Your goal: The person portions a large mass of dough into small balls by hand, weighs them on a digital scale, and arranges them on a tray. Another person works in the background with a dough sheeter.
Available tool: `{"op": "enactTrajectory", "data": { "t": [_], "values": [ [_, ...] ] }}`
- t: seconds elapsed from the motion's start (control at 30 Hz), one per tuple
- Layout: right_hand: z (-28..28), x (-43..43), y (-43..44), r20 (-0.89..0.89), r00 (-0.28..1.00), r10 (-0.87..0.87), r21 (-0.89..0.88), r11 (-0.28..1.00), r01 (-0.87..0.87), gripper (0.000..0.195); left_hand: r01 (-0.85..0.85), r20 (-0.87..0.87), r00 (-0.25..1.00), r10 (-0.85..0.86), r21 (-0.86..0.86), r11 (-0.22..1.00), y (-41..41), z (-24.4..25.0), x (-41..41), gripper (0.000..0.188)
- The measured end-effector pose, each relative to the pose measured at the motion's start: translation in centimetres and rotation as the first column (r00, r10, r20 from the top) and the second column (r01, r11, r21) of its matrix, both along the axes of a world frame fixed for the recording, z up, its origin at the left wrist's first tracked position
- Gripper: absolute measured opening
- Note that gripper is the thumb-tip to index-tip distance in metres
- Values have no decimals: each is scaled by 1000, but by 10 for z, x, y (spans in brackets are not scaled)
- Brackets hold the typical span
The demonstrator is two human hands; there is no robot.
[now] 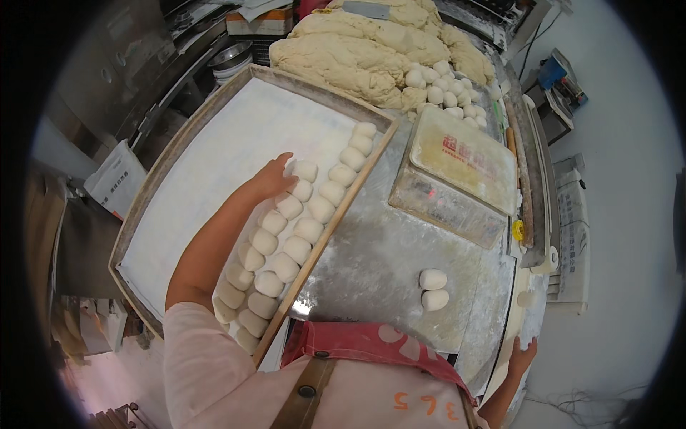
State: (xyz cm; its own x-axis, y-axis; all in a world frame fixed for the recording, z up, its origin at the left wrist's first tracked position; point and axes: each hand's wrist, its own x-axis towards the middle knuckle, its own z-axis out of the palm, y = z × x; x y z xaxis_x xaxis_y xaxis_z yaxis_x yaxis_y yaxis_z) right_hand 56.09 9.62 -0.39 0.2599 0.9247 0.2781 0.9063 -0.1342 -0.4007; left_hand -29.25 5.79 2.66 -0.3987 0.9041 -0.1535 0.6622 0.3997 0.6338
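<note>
My left hand (274,178) reaches over a wood-framed tray (177,214) lined with white cloth. Its fingers are spread beside the last dough pieces of the inner row, a rounded piece (305,170) and the one below it (301,190); whether they touch is hard to tell. Two rows of smooth white dough pieces (308,230) run along the tray's right side. At the lower right, my right hand (522,355) has its fingers apart and nothing visible in it, over a pale strip (501,364) at the table's edge. Beyond it on that strip lies a single dough piece (527,299).
Two dough pieces (433,289) sit on the floured metal tabletop (370,257). Behind them stands a flour-dusted box-shaped appliance (455,171) bearing red writing. Large dough slabs (343,59) and a heap of small dough balls (450,91) lie at the back. A rolling pin (520,177) lies along the right.
</note>
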Motion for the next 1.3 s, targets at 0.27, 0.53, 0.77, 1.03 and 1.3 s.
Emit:
{"op": "enactTrajectory", "data": {
  "t": [0.27, 0.53, 0.77, 1.03, 1.3],
  "values": [
    [34, -25, -1, -389, 834, -392, -457, 868, 195, 85, 40, -232, 969, -91, -215, 976, 25, 35, 60, 69],
    [-12, 2, 66, 10, 997, -78, -331, 941, 77, 62, 15, 161, 986, -43, 173, 985, 13, 9, 31, 59],
    [-24, -6, 128, -25, 999, 45, -297, 954, -50, 58, -135, 316, 944, 96, 103, 985, -27, 12, -18, 55],
    [15, -52, 144, -52, 995, -85, -463, 885, 51, 65, -12, 18, 1000, 11, 69, 998, -66, 17, 59, 90],
    [27, -79, 114, 47, 987, 152, -166, 976, -143, 52, 109, -212, 975, -73, 164, 980, -58, 10, 45, 84]
  ]
}}
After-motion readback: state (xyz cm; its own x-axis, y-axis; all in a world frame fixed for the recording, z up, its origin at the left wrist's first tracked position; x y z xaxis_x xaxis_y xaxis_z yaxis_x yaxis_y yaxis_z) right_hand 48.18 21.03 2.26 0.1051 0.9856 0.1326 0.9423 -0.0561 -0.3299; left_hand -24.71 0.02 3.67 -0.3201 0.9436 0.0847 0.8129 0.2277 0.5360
